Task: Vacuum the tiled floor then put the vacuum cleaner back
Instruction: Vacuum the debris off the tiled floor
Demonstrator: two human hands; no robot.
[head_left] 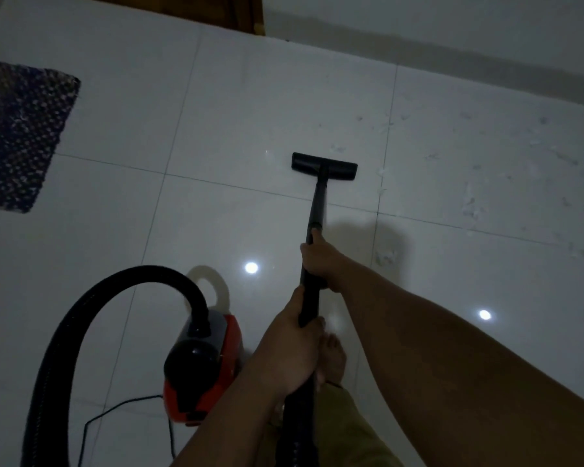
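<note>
Both hands clamp the black wand [312, 264]: the right hand [319, 261] higher up, its grip wrapped fully round the tube with the thumb lying along it; the left hand [289, 348] lower, grip closed round where wand meets hose [91, 305]. The nozzle [324, 166] sits flat on the tiled floor [216, 112], just left of scattered pale debris [469, 200]. The red vacuum [201, 358] stands beside the left forearm, cord [115, 412] trailing. A dark mat [21, 133] is cut off at the left edge. Dim light blurs detail; a bare foot [332, 358] is partly hidden behind the wand
</note>
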